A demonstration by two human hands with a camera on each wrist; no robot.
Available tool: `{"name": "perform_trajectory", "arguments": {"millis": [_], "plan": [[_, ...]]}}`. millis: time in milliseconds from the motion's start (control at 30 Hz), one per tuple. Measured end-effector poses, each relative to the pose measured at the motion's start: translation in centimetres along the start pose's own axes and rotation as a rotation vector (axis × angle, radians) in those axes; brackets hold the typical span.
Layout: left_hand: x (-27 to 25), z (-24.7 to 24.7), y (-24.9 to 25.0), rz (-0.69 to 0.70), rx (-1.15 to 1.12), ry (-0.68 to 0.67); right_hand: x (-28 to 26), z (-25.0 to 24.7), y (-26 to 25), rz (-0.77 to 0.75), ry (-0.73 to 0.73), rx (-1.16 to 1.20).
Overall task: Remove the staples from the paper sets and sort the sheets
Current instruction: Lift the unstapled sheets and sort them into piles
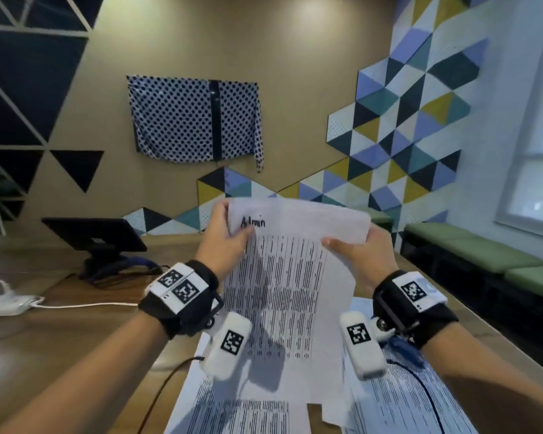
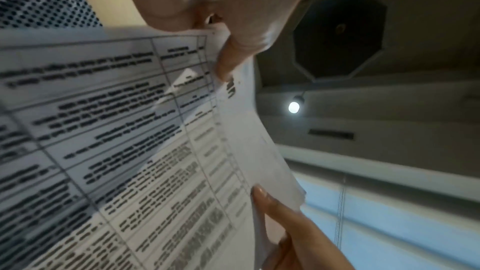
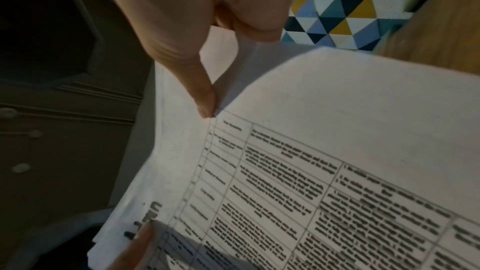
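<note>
A paper set of white sheets with printed tables and a handwritten "Admin" heading is held up above the table, seen in all three views. My left hand pinches its top left corner, thumb on the front beside the heading. My right hand pinches the top right corner, thumb on the front sheet. In the left wrist view the left thumb presses on the sheets' edge. In the right wrist view the right thumb lies on the paper. No staple shows.
More printed sheets lie on the wooden table under my hands. A black tablet on a stand stands at the left, with a white adapter and cable. A green bench runs along the right wall.
</note>
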State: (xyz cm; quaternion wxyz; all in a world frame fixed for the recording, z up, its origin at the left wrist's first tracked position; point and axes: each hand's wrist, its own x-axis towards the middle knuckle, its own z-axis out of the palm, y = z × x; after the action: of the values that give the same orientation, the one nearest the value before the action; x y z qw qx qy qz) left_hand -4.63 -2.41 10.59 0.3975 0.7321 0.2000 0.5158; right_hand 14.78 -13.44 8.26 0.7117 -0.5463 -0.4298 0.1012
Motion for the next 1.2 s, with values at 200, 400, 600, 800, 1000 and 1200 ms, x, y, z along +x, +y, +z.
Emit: {"name": "perform_trajectory", "arguments": {"millis": [200,400,600,800,1000,1200], "plan": [[1.4,-1.5,1.4,0.030,0.086,0.061,1.6,0.4,-4.7,-0.202,0.110,-0.003],[-1.3,-1.2,-2.2,-0.066,-0.029,0.093,-0.5,1.0,-1.2,-0.143,-0.033,-0.111],[-0.9,-0.6,-3.2,-0.156,-0.018,0.012,-0.2,2.3,-0.1,-0.086,0.010,-0.156],[-0.3,-1.4,-2.3,-0.263,-0.106,0.053,-0.2,2.2,0.3,-0.062,-0.011,-0.108],[-1.5,-0.7,-3.1,-0.328,-0.091,-0.009,-0.8,2.4,1.8,0.055,0.013,-0.157],[-2.0,-0.5,-3.0,-0.291,-0.113,0.043,-0.6,1.9,2.0,0.074,-0.002,-0.101]]}}
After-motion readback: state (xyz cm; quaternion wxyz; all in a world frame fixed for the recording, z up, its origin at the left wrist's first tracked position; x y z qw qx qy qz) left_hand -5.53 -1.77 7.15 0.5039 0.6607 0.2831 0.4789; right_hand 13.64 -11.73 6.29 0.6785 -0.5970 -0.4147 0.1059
